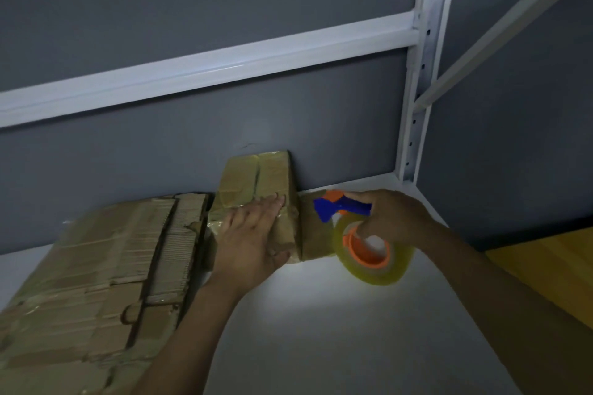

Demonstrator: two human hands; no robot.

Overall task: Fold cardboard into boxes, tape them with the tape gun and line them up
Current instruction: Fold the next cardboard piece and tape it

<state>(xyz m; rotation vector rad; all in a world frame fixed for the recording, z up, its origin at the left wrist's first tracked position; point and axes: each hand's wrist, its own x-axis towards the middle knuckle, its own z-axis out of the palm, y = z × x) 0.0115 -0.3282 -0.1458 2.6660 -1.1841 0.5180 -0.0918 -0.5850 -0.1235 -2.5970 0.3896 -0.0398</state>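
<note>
A: What is the grip here?

B: The right hand [390, 218] has its fingers wrapped round the blue handle of the tape gun [340, 207], nose toward the cardboard. The left hand [253, 234] lies flat, with straight fingers close together, pressing on a small taped box [256, 176]. I judge it is there to pin the box so that the tape cannot drag it.

A: And from the biggest thing down?

B: A grey wall [192, 9] with a white rack frame [423, 74] stands behind a white shelf board [321, 330]. On the left of the board lies a big stack of flat cardboard [96, 266], its edge touching the small box. It looks like stock waiting to be folded.

A: Where is the box itself?

B: It is at the back of the board, right against the wall, which probably braces it. A brown face [316, 234] shows just right of the left hand. I cannot tell whether it is a flap or a second box.

A: And the tape?

B: The clear yellowish roll [378, 272] on its orange hub hangs low beside that brown face, close enough to lay a strip. Taping seems to be under way; no finished row is visible.
</note>
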